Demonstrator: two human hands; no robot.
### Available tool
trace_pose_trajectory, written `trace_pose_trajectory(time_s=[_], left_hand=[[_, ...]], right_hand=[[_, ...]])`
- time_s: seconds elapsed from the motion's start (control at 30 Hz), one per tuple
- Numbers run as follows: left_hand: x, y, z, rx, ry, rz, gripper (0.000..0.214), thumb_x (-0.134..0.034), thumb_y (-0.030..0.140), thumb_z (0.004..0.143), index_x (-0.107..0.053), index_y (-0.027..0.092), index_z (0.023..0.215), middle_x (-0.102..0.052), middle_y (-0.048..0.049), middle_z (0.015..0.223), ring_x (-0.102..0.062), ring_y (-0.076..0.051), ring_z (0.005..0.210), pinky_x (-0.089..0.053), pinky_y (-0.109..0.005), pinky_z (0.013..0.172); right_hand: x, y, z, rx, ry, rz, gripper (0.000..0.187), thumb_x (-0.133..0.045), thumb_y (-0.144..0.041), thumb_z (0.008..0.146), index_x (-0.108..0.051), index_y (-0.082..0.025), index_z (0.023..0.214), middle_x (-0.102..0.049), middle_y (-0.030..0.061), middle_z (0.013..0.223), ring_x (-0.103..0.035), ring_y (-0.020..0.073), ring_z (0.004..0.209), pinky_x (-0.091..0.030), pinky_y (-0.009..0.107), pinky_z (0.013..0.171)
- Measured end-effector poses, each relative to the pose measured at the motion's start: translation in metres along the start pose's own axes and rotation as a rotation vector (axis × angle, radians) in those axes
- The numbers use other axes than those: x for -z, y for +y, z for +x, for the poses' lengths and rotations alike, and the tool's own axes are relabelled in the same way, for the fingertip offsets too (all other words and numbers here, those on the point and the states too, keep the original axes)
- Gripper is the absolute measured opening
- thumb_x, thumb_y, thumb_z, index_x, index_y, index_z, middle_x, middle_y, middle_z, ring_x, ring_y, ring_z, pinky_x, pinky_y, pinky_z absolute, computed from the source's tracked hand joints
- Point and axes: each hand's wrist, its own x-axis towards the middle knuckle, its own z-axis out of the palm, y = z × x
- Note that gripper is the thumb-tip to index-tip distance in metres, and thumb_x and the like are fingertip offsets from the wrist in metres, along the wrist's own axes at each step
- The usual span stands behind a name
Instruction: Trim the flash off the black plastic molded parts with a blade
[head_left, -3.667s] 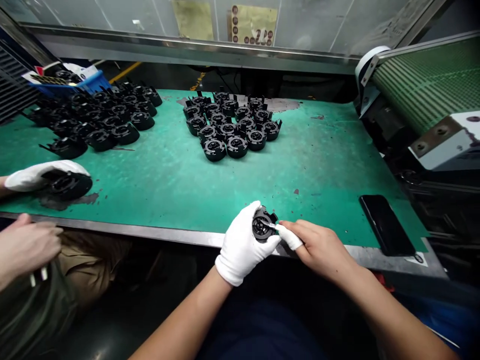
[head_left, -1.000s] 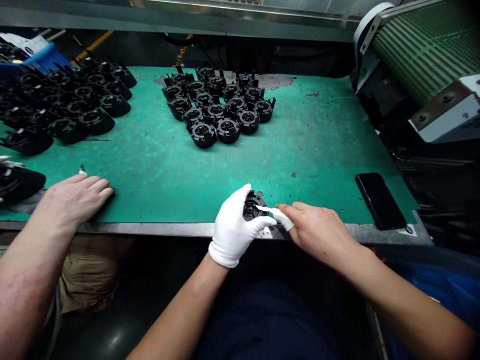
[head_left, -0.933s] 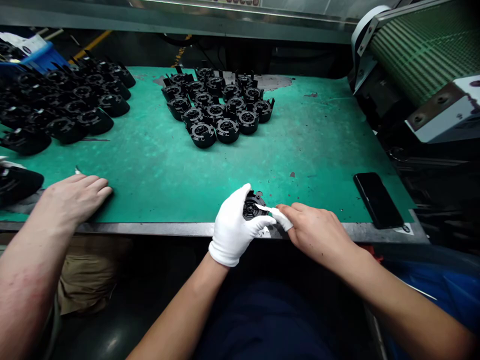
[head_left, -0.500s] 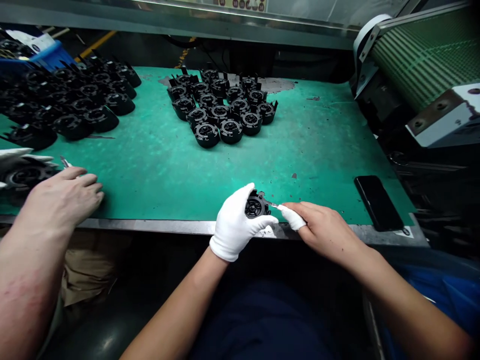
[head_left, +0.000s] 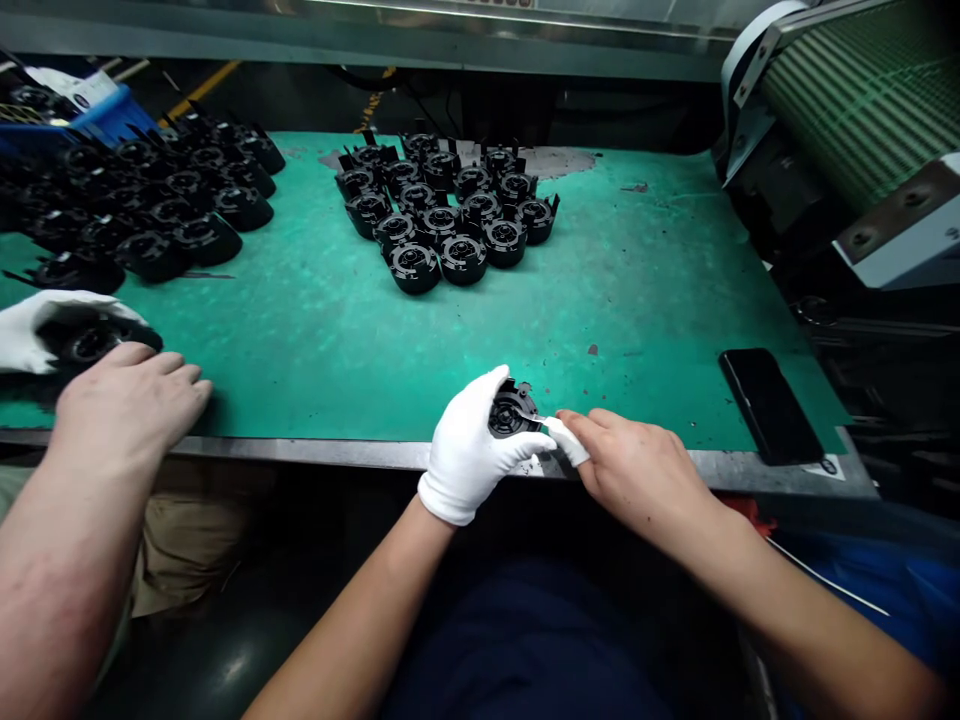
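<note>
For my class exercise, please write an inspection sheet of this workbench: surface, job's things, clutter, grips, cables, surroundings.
Surface: green mat with worn patches; metal front edge.
Job's things: round black part and slim blade; black housings clustered at centre and left.
Clutter: black smartphone near the right front corner.
Grips: left grip, white-gloved, holds the round black part; right grip holds the slim blade at it.
Cables: dark cable-like line beyond the mat, unclear.
Surroundings: green conveyor belt right; blue bin far left; co-worker's hands left.

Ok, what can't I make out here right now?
All in the head view:
Held black part: left side, hidden by the gloved left hand.
Thin tool: handle end, hidden by the right hand.
Co-worker's part: partly covered by a bare hand.
Blue bin: cut off by left edge.
</note>
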Motion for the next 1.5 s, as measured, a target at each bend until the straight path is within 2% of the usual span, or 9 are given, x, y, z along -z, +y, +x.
trace_pose_trajectory(time_s=[0.33,0.57,0.83,0.97,1.1,1.17,1.23,1.37,1.5], left_hand=[[0.0,-0.001,0.0,-0.005,-0.023,0.006,0.096,-0.081,0.063,0.066,-0.047,0.017,0.142,-0.06,-0.0151,0.138,-0.059,-0.031,0.127,-0.048,-0.046,0.111],[0.0,-0.001,0.0,-0.014,-0.026,0.014,0.095,-0.082,0.064,0.065,-0.047,0.018,0.142,-0.06,-0.0146,0.138,-0.06,-0.031,0.126,-0.049,-0.047,0.11],[-0.002,0.004,-0.002,0.04,-0.025,0.001,0.093,-0.083,0.06,0.067,-0.048,0.017,0.141,-0.061,-0.0141,0.137,-0.06,-0.03,0.126,-0.047,-0.045,0.112],[0.0,0.007,-0.001,0.064,-0.006,0.002,0.091,-0.082,0.06,0.068,-0.049,0.017,0.14,-0.06,-0.0145,0.138,-0.058,-0.03,0.128,-0.046,-0.045,0.112],[0.018,0.001,0.022,-0.014,-0.24,-0.052,0.093,-0.084,0.06,0.064,-0.051,0.021,0.14,-0.059,-0.0107,0.14,-0.057,-0.029,0.13,-0.044,-0.042,0.115],[0.03,-0.003,0.036,-0.08,-0.426,-0.108,0.091,-0.086,0.058,0.063,-0.051,0.025,0.14,-0.058,-0.0074,0.142,-0.056,-0.028,0.132,-0.043,-0.041,0.116],[0.039,-0.005,0.043,-0.116,-0.496,-0.155,0.096,-0.087,0.057,0.062,-0.048,0.026,0.143,-0.052,-0.0074,0.149,-0.049,-0.029,0.138,-0.038,-0.042,0.119],[0.039,0.003,0.027,0.017,-0.302,-0.21,0.118,-0.088,0.06,0.058,-0.029,0.024,0.154,-0.031,-0.015,0.161,-0.032,-0.036,0.148,-0.029,-0.051,0.123],[0.016,0.014,0.001,0.182,-0.143,-0.225,0.113,-0.084,0.06,0.066,-0.026,0.02,0.154,-0.041,-0.0178,0.154,-0.044,-0.034,0.141,-0.039,-0.05,0.117]], right_hand=[[0.001,-0.005,-0.004,-0.027,0.002,-0.005,0.059,-0.047,-0.013,0.083,-0.057,-0.026,0.14,-0.072,0.0077,0.101,-0.068,0.0221,0.079,-0.045,0.029,0.062],[0.001,0.007,-0.001,0.035,-0.024,0.058,0.057,-0.043,-0.016,0.087,-0.056,-0.029,0.141,-0.071,0.0049,0.112,-0.069,0.0266,0.095,-0.048,0.034,0.067],[0.002,-0.009,-0.005,-0.063,-0.038,-0.008,0.058,-0.046,-0.012,0.085,-0.055,-0.024,0.141,-0.072,0.0098,0.103,-0.071,0.0256,0.079,-0.048,0.032,0.063],[-0.008,-0.003,-0.009,-0.025,0.027,0.131,0.054,-0.043,-0.013,0.088,-0.056,-0.021,0.14,-0.071,0.0108,0.117,-0.07,0.0284,0.095,-0.053,0.038,0.077],[-0.014,0.02,-0.008,0.056,0.138,0.351,0.043,-0.044,-0.02,0.094,-0.061,-0.027,0.132,-0.069,0.0039,0.127,-0.066,0.0239,0.109,-0.051,0.036,0.092],[-0.014,0.03,-0.004,0.116,0.132,0.399,0.038,-0.046,-0.021,0.094,-0.065,-0.029,0.126,-0.071,0.0011,0.125,-0.067,0.0222,0.109,-0.051,0.034,0.091],[-0.013,0.035,0.001,0.16,0.113,0.4,0.034,-0.047,-0.024,0.095,-0.067,-0.029,0.122,-0.072,-0.0001,0.122,-0.067,0.0219,0.106,-0.051,0.034,0.087],[-0.014,0.03,0.012,0.229,0.106,0.362,0.031,-0.048,-0.028,0.096,-0.068,-0.029,0.121,-0.074,0.0007,0.117,-0.069,0.0214,0.101,-0.05,0.032,0.083],[-0.014,0.024,0.02,0.253,0.079,0.288,0.034,-0.046,-0.028,0.097,-0.067,-0.028,0.124,-0.074,0.0022,0.112,-0.069,0.0209,0.099,-0.049,0.03,0.079]])
